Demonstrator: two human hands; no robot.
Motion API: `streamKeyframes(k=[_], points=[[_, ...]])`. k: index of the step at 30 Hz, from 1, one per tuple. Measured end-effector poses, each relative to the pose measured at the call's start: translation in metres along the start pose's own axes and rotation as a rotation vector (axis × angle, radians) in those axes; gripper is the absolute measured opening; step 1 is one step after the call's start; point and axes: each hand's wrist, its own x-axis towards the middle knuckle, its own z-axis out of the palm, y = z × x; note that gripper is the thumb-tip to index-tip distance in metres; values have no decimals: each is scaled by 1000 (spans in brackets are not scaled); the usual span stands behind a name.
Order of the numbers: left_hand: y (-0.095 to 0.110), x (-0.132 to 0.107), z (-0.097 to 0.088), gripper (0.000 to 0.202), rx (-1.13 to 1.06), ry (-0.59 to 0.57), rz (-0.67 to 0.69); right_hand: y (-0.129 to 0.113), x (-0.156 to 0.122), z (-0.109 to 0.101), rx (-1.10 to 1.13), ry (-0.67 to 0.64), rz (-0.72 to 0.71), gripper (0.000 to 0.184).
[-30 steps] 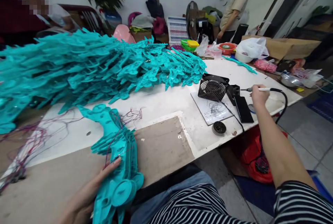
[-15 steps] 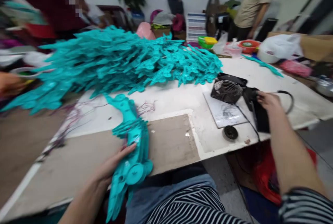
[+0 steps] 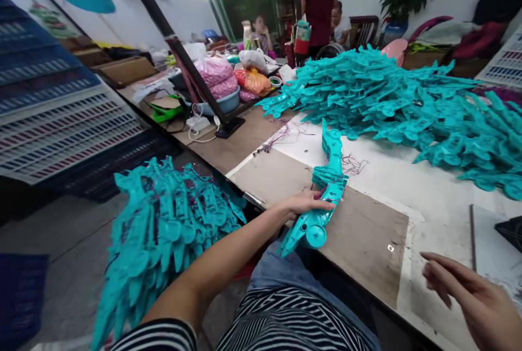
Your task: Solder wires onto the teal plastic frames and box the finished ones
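My left hand [image 3: 308,203] is closed around the middle of a stack of curved teal plastic parts [image 3: 332,158] with round discs and pointed ends. Thin dark purple wires [image 3: 354,165] stick out beside this stack, which lies over the table's front edge. My right hand [image 3: 475,296] hovers over the table at the lower right, holding nothing, its fingers stretched out. Near it are a white board [image 3: 491,237] and part of a black device [image 3: 511,231], both cut off by the frame.
A big heap of teal parts [image 3: 391,90] covers the back of the table. More wired teal parts [image 3: 171,220] are piled low on my left, beside stacked crates [image 3: 69,123]. A dark post [image 3: 196,79] rises from the table near bagged pink pieces [image 3: 216,71]. Other people are at the back.
My view has swung left, bringing the low pile and crates into sight. My right hand has left the black device and come toward me. My left hand still grips the stack.
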Motion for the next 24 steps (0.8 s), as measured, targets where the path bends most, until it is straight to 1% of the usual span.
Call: streamKeyframes(k=[2,3,5,7,9,10,12,14,15,16,18,20,21,23,24], points=[[2,-9,-2,63,-3,-26,29,-19,16,23,24,-145,6,54],[4,-16,-6,62,-5,-37,50,-30,23,33,30,-197,-11,56],[13,-35,-17,59,2,-46,97,-50,34,52,14,-250,-88,57],[27,-60,-36,58,33,-22,138,-64,46,69,-32,-287,-193,54],[46,-88,-60,60,79,47,174,-73,62,92,-113,-306,-342,46],[58,-103,-74,62,109,96,186,-79,73,107,-174,-313,-436,42],[81,-132,-103,64,171,211,190,-94,99,145,-357,-323,-657,33],[104,-159,-132,59,236,329,174,-119,129,194,-644,-341,-859,28],[114,-170,-147,55,268,388,170,-134,145,221,-803,-362,-947,29],[123,-181,-160,51,295,445,164,-151,161,248,-842,-372,-984,31],[138,-195,-186,45,325,537,149,-184,192,302,-870,-371,-1037,42],[147,-198,-209,45,316,583,136,-211,219,349,-909,-391,-1119,51],[150,-196,-218,46,305,589,130,-221,230,369,-965,-409,-1176,53],[153,-184,-233,49,284,582,108,-231,247,397,-1024,-450,-1231,51],[153,-174,-238,49,279,569,88,-232,253,405,-1048,-468,-1242,47]])
